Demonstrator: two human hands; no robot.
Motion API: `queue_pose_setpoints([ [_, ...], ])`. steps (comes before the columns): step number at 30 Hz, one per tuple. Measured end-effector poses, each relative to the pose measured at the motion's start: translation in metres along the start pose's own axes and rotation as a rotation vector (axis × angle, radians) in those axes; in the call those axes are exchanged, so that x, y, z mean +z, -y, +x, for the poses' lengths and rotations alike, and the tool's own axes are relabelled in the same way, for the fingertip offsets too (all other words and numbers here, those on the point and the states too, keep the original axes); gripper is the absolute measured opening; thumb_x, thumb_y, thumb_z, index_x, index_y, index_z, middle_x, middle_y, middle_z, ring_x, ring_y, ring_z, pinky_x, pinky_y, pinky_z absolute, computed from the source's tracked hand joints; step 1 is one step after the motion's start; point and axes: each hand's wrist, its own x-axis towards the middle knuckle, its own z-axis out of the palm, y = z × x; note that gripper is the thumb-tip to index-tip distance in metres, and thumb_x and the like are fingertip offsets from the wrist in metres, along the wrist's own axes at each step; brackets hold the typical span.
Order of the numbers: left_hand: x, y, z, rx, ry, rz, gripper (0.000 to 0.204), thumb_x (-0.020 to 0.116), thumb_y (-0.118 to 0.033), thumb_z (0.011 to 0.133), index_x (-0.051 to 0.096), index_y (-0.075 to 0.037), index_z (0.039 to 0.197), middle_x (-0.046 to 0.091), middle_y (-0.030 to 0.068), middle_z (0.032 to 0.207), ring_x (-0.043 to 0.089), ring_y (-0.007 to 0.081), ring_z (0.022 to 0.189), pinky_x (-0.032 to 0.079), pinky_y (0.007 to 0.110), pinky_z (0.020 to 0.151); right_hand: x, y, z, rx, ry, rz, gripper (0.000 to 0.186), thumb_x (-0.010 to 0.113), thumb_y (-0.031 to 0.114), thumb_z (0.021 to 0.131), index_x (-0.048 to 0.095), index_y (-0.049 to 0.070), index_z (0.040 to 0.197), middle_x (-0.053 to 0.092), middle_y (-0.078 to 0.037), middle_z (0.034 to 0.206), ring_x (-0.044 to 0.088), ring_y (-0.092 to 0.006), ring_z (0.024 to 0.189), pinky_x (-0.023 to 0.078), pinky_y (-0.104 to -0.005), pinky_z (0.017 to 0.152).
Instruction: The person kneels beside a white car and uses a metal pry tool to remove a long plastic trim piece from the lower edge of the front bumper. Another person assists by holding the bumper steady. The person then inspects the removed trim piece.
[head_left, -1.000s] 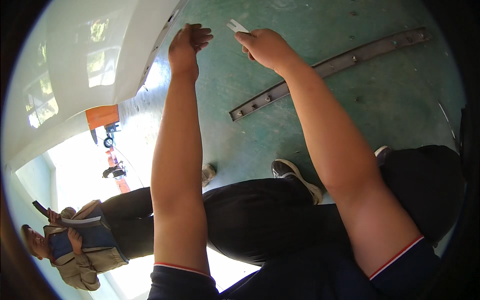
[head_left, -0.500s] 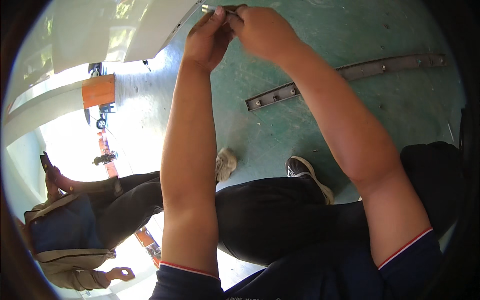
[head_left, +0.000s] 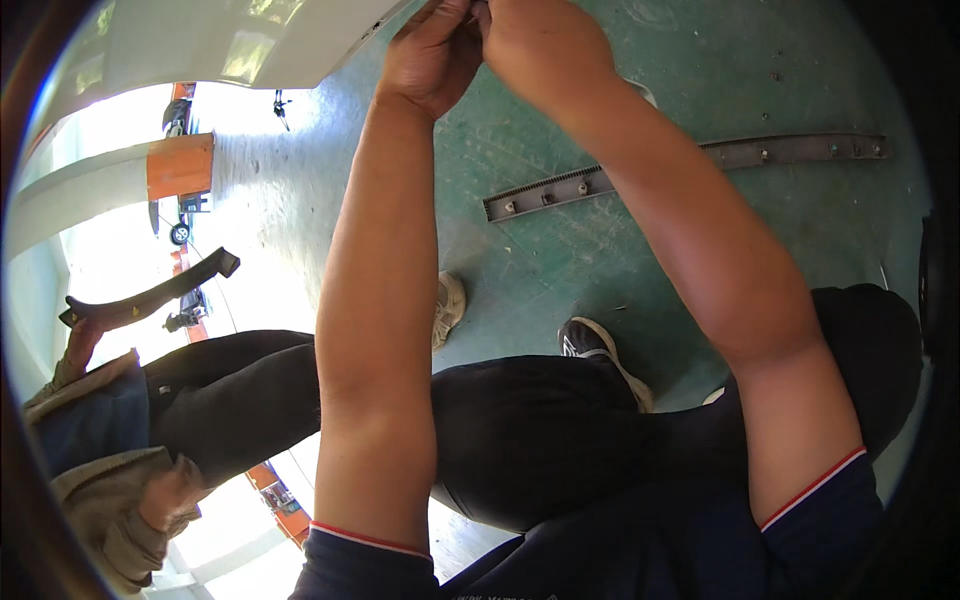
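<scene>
Both my hands are raised together at the upper edge of the view, beside the corner of a glossy pale panel [head_left: 300,45]. My left hand [head_left: 432,62] is closed, its thumb and fingertips drawn together. Right against it, my right hand [head_left: 545,50] is curled closed with the back of the hand showing. Their fingertips meet at the picture's edge, and whatever they pinch there is cut off or hidden. Behind my right forearm, a long grey trim strip [head_left: 740,152] with several small clips along it lies on the green floor.
To the left stands another person [head_left: 230,400], holding a dark curved strip [head_left: 150,292] in one hand. My shoes [head_left: 590,345] are on the green floor [head_left: 540,270]. An orange block [head_left: 180,167] and wheeled equipment [head_left: 180,233] appear in the bright background.
My joined hands have shifted upward in the picture, and the small item at their fingertips no longer shows. The other person's dark strip has swung further into view.
</scene>
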Motion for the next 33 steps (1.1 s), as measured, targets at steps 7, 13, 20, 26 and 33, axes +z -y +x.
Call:
queue_pose_setpoints([
  [7, -0.029, 0.006, -0.006, 0.058, -0.04, 0.008, 0.035, 0.059, -0.036, 0.106, 0.067, -0.006, 0.12, 0.072, 0.0062, 0.118, 0.064, 0.0191, 0.111, 0.046, 0.039, 0.104, -0.003, -0.009, 0.02, -0.202, 0.184, 0.172, 0.029, 0.051, 0.019, 0.097, 0.074, 0.001, 0.102, 0.076, -0.02, 0.098, 0.072, -0.0394, 0.09, 0.057, -0.0512, 0.075],
  [13, 0.0, 0.003, -0.011, -0.035, -0.062, -0.053, 0.044, 0.062, -0.043, 0.104, 0.067, -0.004, 0.122, 0.072, 0.0078, 0.121, 0.064, 0.0198, 0.114, 0.047, 0.041, 0.106, -0.007, -0.003, -0.002, -0.121, 0.129, 0.062, 0.037, 0.048, 0.029, 0.104, 0.075, 0.004, 0.101, 0.075, -0.018, 0.096, 0.072, -0.0376, 0.088, 0.057, -0.0495, 0.075],
  [20, -0.064, 0.01, -0.047, -0.1, 0.083, 0.016, 0.052, 0.06, -0.045, 0.104, 0.063, -0.002, 0.133, 0.07, 0.0064, 0.122, 0.063, 0.0202, 0.113, 0.048, 0.041, 0.102, 0.005, 0.005, -0.016, -0.153, 0.259, 0.115, 0.041, 0.047, 0.033, 0.106, 0.075, 0.003, 0.1, 0.075, -0.018, 0.095, 0.072, -0.0373, 0.087, 0.057, -0.0484, 0.075],
  [26, -0.032, -0.001, -0.065, 0.065, 0.195, -0.17, 0.043, 0.059, -0.043, 0.105, 0.063, -0.008, 0.13, 0.068, 0.0007, 0.118, 0.061, 0.0187, 0.117, 0.043, 0.038, 0.11, 0.0, 0.017, -0.011, -0.323, 0.004, 0.014, 0.05, 0.049, 0.037, 0.104, 0.073, -0.001, 0.081, 0.073, -0.024, 0.087, 0.071, -0.0438, 0.082, 0.055, -0.0545, 0.079],
  [33, -0.048, 0.007, -0.047, 0.079, 0.137, -0.184, 0.037, 0.061, -0.04, 0.105, 0.065, -0.01, 0.126, 0.069, 0.0027, 0.121, 0.061, 0.0203, 0.12, 0.044, 0.04, 0.11, -0.019, 0.029, 0.01, -0.272, 0.044, -0.155, 0.05, 0.046, 0.036, 0.106, 0.072, -0.004, 0.089, 0.07, -0.029, 0.089, 0.067, -0.0486, 0.085, 0.052, -0.0566, 0.078],
])
